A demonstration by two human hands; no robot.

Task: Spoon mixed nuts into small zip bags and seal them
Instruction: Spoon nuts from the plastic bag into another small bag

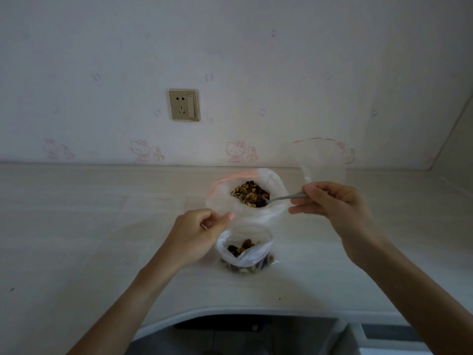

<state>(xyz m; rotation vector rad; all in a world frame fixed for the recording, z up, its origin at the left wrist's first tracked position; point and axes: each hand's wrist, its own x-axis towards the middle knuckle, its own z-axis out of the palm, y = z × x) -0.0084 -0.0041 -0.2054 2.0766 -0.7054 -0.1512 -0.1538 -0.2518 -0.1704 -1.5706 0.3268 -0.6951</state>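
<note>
On the pale, wood-grain table (pixel 76 226), which meets a white wall with faint pink cartoon cat prints (pixel 236 151), stand the things of the task. A gold-framed wall socket (pixel 183 105) sits on the wall above the table, left of the middle. The near edge of the table curves inward.

The large zip bag (pixel 245 196) stands open near the middle of the table, its pink-striped mouth facing up, with mixed nuts (pixel 249 193) inside. Just in front of it stands a small zip bag (pixel 244 249), mouth up and part-filled with nuts.

The left hand (pixel 197 234) pinches the near rim of the large bag between thumb and curled fingers. The right hand (pixel 335 201) pinches the handle of a metal spoon (pixel 284 197). The long axis of the spoon lies almost level, left to right, and its bowl points left into the nuts. An empty small zip bag (pixel 320 160) rises upright from behind this hand, red-lined mouth on top; how the grip holds it I cannot tell.
</note>
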